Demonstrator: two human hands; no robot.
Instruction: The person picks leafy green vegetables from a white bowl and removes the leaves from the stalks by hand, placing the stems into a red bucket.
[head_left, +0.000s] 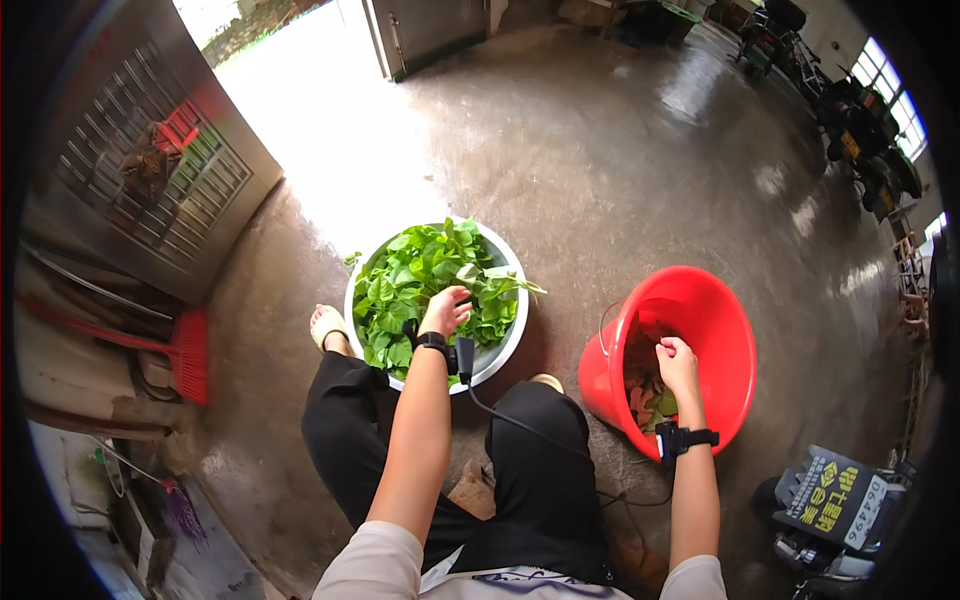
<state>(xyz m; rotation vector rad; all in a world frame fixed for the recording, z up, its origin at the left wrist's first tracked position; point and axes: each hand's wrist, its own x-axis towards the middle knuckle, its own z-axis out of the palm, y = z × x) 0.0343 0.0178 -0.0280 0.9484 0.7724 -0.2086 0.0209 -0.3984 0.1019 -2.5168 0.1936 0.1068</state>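
A pale round basin (523, 300) heaped with leafy green stems (397, 289) stands on the floor in front of my knees. My left hand (448, 309) is over the right part of the heap, its fingers curled close to the leaves. Whether a stem is between those fingers I cannot tell. To the right, a red plastic bucket (724, 330) with a wire handle leans towards the basin. Over its mouth is my right hand (679, 364), thumb and fingers drawn together, nothing visible in them. Discarded leaves (646, 397), some brownish, lie inside the bucket.
A black cable (525, 427) runs from my left wrist device across my knee. At left are a red broom (189, 356), a purple mop (184, 514) and an open metal door (161, 161). Motorbikes (855, 127) stand far right; another vehicle's rear (832, 495) is nearer.
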